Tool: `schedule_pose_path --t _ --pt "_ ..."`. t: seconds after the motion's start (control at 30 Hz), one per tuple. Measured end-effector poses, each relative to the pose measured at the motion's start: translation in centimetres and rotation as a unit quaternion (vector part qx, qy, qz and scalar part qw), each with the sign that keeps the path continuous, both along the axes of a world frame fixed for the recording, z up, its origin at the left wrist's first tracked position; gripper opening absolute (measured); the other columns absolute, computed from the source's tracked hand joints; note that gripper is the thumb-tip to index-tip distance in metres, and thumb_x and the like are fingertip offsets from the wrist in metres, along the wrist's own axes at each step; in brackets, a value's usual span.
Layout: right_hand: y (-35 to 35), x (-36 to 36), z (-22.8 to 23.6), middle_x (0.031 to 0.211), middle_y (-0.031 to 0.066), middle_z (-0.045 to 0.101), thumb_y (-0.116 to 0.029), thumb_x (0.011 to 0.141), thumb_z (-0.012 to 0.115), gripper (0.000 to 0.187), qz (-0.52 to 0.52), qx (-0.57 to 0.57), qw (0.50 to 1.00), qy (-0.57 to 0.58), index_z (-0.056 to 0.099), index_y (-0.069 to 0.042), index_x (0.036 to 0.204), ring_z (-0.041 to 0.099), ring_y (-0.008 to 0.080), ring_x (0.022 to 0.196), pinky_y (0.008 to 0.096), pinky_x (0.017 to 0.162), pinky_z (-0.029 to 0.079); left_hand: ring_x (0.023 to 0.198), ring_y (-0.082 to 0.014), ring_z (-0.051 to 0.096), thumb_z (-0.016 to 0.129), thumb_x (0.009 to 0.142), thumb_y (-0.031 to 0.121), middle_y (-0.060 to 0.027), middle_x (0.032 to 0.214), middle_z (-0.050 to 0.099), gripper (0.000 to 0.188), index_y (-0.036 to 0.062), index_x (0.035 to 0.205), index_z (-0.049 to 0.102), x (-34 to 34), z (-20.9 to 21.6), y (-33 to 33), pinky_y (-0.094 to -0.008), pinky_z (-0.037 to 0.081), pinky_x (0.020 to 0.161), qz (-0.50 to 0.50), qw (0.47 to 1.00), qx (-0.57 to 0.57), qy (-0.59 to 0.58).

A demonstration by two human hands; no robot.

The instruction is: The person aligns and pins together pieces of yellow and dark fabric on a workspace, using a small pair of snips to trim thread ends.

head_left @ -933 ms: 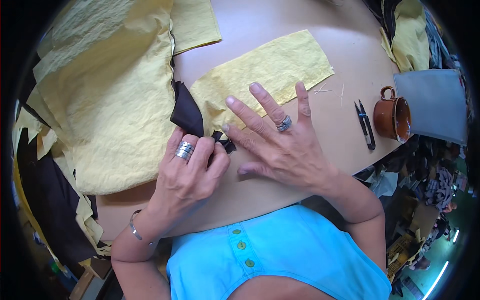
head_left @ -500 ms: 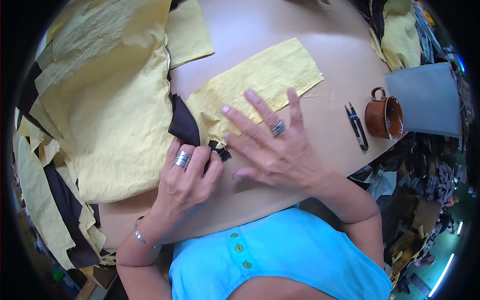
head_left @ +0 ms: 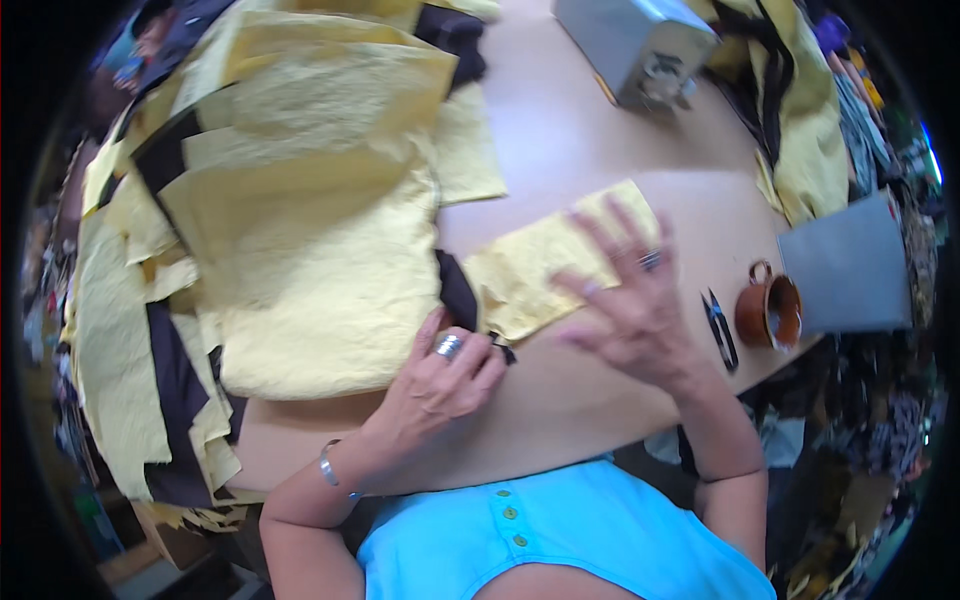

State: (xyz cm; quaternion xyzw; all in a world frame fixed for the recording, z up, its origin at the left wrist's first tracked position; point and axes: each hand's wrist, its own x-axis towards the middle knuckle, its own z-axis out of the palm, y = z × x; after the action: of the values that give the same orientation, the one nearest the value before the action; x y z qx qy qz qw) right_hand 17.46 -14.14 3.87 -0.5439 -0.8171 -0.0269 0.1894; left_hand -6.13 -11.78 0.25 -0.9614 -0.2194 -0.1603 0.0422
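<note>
Moved: the right hand has slid rightward, away from the left hand; the whole view has shifted too.
Left fingers: pinched closed on dark fabric, at the yellow strip's near-left end.
Right fingers: spread wide, blurred, apparently gripping nothing, over the strip's right part; contact cannot be told.
Strip's axis: slants from beside the left fingers up and rightward; each end has a hand near it.
Left of strip: large yellow cloth on the desk.
Right: black snips, then brown mug.
</note>
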Motion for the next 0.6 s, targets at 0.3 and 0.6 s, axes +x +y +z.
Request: schedule_pose_path --t 0.3,0.6 --pt "12.9 -6.8 6.2 0.114 0.0143 0.056 -0.021 0.081 0.063 0.062 0.122 0.156 0.978 0.070 0.036 -0.012 0.135 0.050 0.0332 0.110 0.0483 0.096 0.035 0.096 -0.0163 0.051 0.056 0.077 0.014 -0.0027 0.100 0.052 0.033 0.0105 0.110 0.057 -0.8 -0.4 0.2 -0.0544 0.032 0.102 -0.038 0.999 0.030 -0.009" --pt "14.9 -7.7 5.5 0.110 0.0181 0.058 -0.012 0.079 0.063 0.068 0.125 0.016 0.981 0.150 0.030 -0.016 0.139 0.056 0.0341 0.100 0.0399 0.085 0.047 0.081 -0.0168 0.056 0.060 0.070 0.011 -0.0066 0.095 0.056 0.019 0.0089 0.089 0.060 -1.0 -1.5 0.4 -0.0477 0.040 0.096 -0.037 0.994 0.033 -0.097"
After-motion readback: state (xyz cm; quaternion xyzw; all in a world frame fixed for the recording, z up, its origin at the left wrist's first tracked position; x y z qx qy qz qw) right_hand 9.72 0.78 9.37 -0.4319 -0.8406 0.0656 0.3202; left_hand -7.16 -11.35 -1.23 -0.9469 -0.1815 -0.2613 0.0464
